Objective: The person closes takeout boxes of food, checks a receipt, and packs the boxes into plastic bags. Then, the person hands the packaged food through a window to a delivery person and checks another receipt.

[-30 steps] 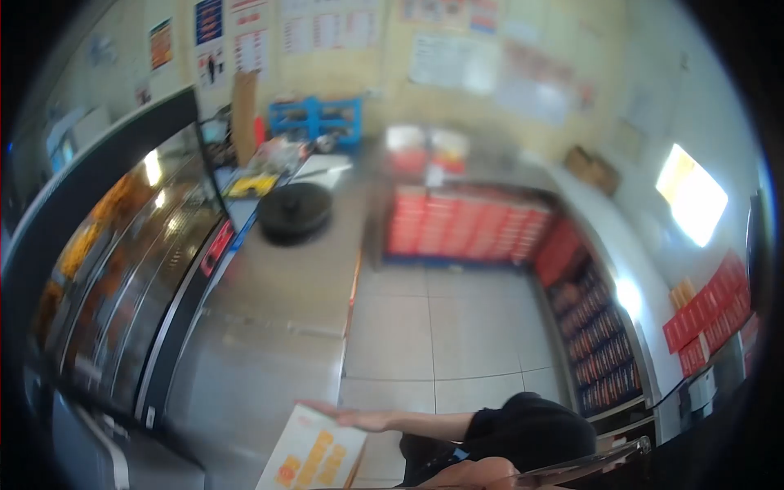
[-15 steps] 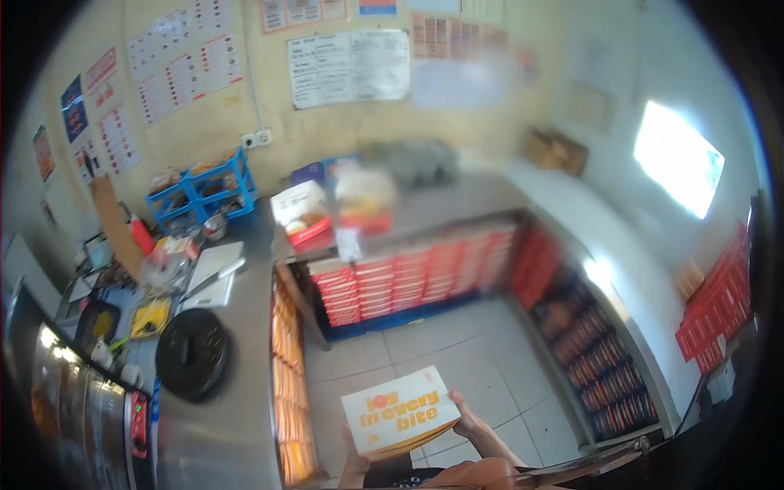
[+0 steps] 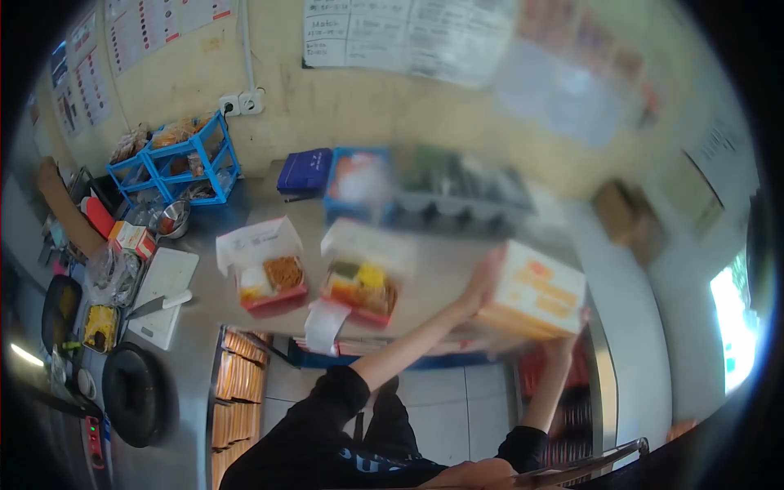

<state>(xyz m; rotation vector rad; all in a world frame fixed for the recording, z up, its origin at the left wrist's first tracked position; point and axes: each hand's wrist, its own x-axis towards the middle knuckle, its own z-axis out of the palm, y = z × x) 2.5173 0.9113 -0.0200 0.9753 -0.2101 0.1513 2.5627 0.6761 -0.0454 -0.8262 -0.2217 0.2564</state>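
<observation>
A closed white cardboard food box (image 3: 535,292) with orange lettering is held out over the right part of the steel counter. My left hand (image 3: 480,286) grips its left side. Low on its right side is my right hand (image 3: 569,336), its fingers partly hidden and blurred. To the left of the box, two open meal boxes stand on the counter. The nearer-left meal box (image 3: 275,307) shows rice and a brown fried piece. In the other meal box (image 3: 384,314) are yellow and green pieces; a white paper slip (image 3: 326,327) hangs at its front.
Along the back stand a purple pouch (image 3: 305,170), a blue basket (image 3: 334,184) and a blurred container row (image 3: 461,208). A knife (image 3: 159,305) lies on the white cutting board (image 3: 181,271), near a black lid (image 3: 131,396). Folded cartons (image 3: 238,384) fill shelving below.
My hands have carried the white box up and right, from above the floor to the counter. The view has moved closer to the counter.
</observation>
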